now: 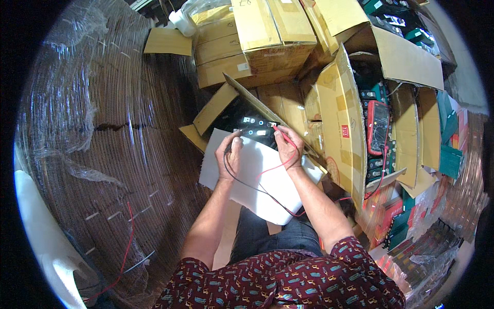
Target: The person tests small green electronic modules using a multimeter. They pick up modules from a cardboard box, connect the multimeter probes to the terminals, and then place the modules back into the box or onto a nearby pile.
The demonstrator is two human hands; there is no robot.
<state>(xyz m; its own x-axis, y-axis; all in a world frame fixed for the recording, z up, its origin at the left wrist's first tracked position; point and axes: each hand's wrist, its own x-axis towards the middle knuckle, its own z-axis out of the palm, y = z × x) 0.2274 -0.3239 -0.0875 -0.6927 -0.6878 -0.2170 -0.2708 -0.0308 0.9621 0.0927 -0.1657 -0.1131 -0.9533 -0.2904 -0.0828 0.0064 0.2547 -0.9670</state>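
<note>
My left hand (229, 154) is closed on the black test probe, its black lead (252, 188) looping down over a white foam-like sheet (257, 198). In my right hand (289, 148) is the red test probe (276, 127), pointing at a metal terminal. Both hands are over an open cardboard box (218, 105) holding black batteries (252, 127) with metal terminals; whether the tips touch them I cannot tell. The white sheet covers the near part of this box. A red multimeter (378, 127) lies on batteries in another open box to the right, its leads running toward my hands.
Stacked flat cardboard (139, 165) wrapped in clear film rises at the left. Closed cardboard boxes (278, 62) stand at the back. The right-hand box has raised flaps (406, 56). Green and red packages (447, 134) and film-wrapped stacks (422, 268) fill the far right.
</note>
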